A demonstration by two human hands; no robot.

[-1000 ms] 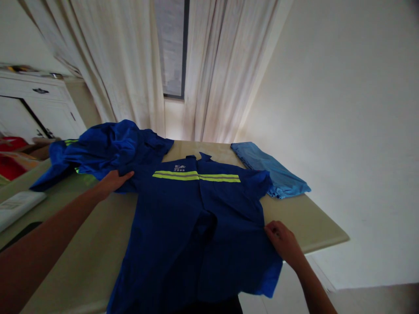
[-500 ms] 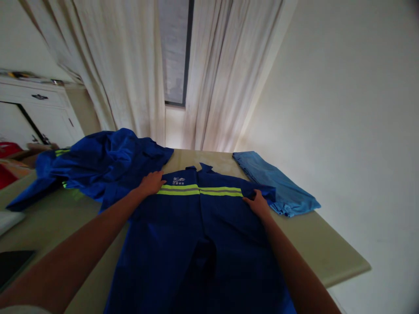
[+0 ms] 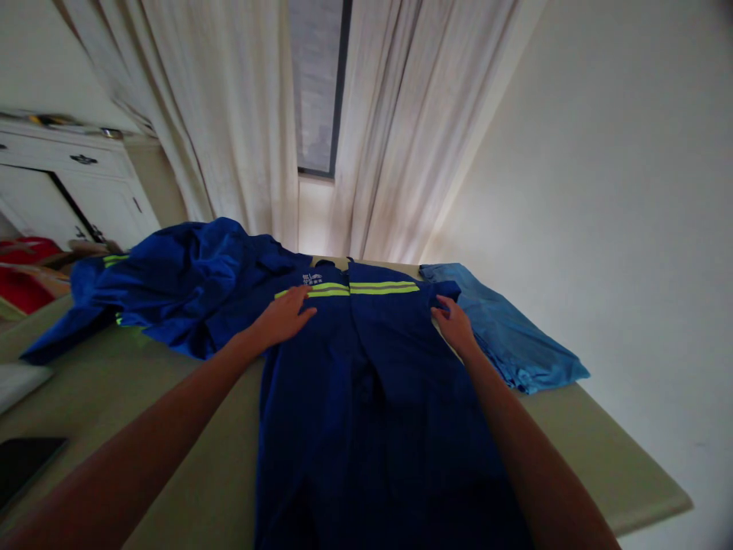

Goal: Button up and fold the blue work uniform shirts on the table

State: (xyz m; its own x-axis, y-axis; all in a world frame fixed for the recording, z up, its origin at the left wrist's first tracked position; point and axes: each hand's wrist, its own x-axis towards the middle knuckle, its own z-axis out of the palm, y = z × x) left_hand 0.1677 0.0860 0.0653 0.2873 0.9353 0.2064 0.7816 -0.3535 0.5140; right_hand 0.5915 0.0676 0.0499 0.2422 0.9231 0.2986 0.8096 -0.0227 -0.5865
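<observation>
A dark blue work shirt (image 3: 372,382) with yellow reflective stripes lies spread on a beige table (image 3: 601,466), collar away from me. My left hand (image 3: 283,317) rests flat on its left chest, fingers stretched out just below the stripe. My right hand (image 3: 454,325) presses on the shirt's right edge near the sleeve, fingers extended, next to a folded light blue garment (image 3: 509,328).
A crumpled pile of blue clothes (image 3: 172,286) lies at the table's far left. White curtains (image 3: 401,130) and a window stand behind the table. A white cabinet (image 3: 74,191) and red items (image 3: 23,267) are at the left. A dark flat object (image 3: 26,466) lies at the near left.
Both hands went from the shirt's sides onto its chest. The shirt now lies farther up the table, narrower, with its left sleeve no longer spread out.
</observation>
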